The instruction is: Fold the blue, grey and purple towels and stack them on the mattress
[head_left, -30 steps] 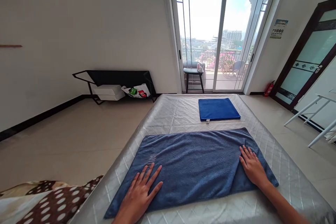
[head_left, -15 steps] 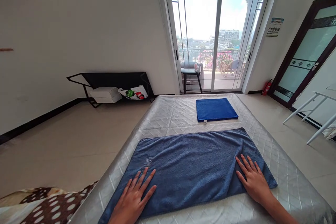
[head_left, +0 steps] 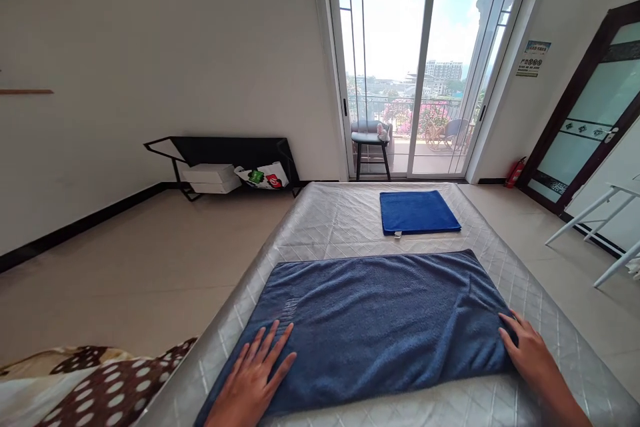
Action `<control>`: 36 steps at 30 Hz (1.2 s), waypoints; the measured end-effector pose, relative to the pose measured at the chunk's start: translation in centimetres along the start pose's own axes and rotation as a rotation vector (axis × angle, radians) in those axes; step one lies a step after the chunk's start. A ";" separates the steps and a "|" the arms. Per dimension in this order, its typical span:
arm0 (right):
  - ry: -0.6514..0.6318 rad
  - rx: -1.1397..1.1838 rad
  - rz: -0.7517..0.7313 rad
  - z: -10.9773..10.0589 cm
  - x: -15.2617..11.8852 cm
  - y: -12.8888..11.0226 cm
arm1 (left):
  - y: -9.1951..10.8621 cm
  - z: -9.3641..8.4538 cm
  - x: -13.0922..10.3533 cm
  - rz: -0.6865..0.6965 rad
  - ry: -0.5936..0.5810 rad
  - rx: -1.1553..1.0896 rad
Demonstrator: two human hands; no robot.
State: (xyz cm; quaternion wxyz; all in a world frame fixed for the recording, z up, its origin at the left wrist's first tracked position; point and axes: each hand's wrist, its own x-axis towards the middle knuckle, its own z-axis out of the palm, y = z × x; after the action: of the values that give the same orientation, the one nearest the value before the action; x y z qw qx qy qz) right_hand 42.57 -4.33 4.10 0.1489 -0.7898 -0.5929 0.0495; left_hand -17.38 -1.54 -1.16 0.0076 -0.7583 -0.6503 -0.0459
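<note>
A dark blue-grey towel (head_left: 370,327) is spread across the silvery quilted mattress (head_left: 310,227), with raised lettering near its left side and wrinkles toward its right. My left hand (head_left: 253,370) lies flat on the towel's near left part, fingers spread. At the towel's right edge rests my right hand (head_left: 533,350), thumb and forefinger apart over the cloth; its other fingers are partly hidden. Beyond the spread towel sits a folded bright blue towel (head_left: 420,212) with a small white tag at its near edge.
A brown polka-dot cloth (head_left: 115,383) lies at the lower left. Against the wall is a black rack (head_left: 230,150) with white boxes (head_left: 210,177) and a printed bag (head_left: 263,177). A stool (head_left: 370,140) stands by the glass sliding door; a white-legged table (head_left: 580,220) is at right.
My right hand has slid rightward from on top of the towel to its right edge. My left hand stays on the towel. The view has shifted slightly left.
</note>
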 end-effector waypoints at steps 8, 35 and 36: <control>0.073 0.306 0.210 0.2 0.5 2.7 | -1.0 0.4 -0.8 0.000 0.079 0.014; -0.113 0.016 -0.660 4.2 6.9 -24.6 | -1.2 -3.5 13.4 0.010 0.066 -0.075; -0.173 -0.003 -0.628 4.7 7.5 -25.2 | -1.4 -3.2 14.2 -0.007 0.050 -0.059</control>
State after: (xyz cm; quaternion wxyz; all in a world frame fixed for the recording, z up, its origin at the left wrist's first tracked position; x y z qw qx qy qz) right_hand 20.32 9.98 7.78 0.1047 -0.5613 -0.8182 0.0669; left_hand -16.81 12.40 3.08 0.0011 -0.7546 -0.6508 -0.0839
